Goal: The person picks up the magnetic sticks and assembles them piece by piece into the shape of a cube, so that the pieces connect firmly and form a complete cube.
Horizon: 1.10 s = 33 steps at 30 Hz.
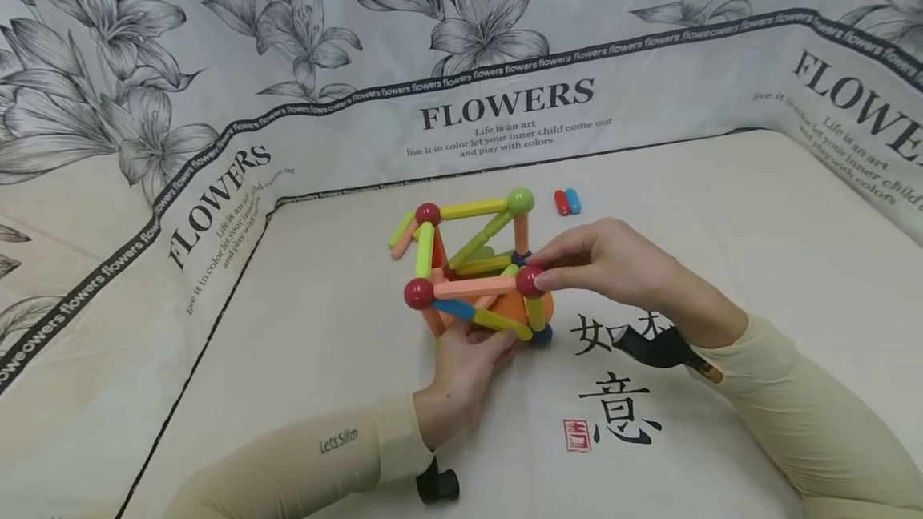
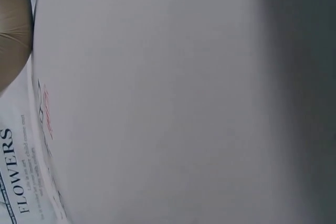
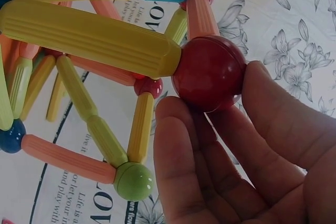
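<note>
A frame of coloured magnetic sticks and balls stands on the cloth in the head view. My right hand (image 1: 613, 259) pinches the red ball (image 1: 530, 281) at its near upper right corner between thumb and fingers. From that ball a salmon stick (image 1: 476, 287) runs left to another red ball (image 1: 419, 293), and a yellow stick (image 3: 94, 35) runs off in the right wrist view. Low at the front, my left hand (image 1: 465, 367) holds the yellow stick (image 1: 501, 322) joined to a blue one (image 1: 454, 309), with some fingers hidden beneath. A green ball (image 1: 521, 201) tops the far right corner.
Behind the frame, a short red stick (image 1: 561, 203) and a blue one (image 1: 573, 200) lie side by side. Loose green and salmon sticks (image 1: 404, 239) show left of it. Black straps hang at both wrists. The left wrist view shows mostly pale cloth (image 2: 157, 98).
</note>
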Each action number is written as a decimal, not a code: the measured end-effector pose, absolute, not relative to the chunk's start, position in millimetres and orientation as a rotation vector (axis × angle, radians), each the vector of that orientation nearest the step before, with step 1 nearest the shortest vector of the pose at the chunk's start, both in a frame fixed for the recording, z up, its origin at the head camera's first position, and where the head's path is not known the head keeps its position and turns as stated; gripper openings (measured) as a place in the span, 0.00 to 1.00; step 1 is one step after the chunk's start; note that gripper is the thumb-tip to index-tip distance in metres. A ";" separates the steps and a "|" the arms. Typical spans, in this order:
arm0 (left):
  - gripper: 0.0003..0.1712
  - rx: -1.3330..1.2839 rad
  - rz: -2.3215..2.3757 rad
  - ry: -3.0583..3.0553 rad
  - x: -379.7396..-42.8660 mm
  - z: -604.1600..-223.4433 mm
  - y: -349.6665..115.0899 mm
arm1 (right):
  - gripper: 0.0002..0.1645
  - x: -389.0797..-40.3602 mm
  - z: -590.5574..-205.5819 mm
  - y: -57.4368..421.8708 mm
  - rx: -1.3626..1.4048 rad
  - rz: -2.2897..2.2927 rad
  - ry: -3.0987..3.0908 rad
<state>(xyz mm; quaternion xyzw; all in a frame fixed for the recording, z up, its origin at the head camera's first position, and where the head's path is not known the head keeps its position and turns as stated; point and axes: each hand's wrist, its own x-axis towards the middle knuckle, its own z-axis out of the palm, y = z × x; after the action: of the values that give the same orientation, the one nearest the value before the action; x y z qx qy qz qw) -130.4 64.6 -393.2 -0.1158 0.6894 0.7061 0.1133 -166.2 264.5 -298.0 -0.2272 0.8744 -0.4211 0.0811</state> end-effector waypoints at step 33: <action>0.45 0.741 0.619 3.265 -137.3 -335.9 -30.9 | 0.37 -256.0 -298.6 258.5 -0.704 -0.965 2.881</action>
<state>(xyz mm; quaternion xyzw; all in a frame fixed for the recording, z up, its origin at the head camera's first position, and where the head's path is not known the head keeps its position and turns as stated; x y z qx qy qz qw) -137.3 -30.9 -335.9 0.2158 0.9506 0.1801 -0.1314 -256.0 258.5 -298.6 -0.2259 0.9236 -0.3095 0.0114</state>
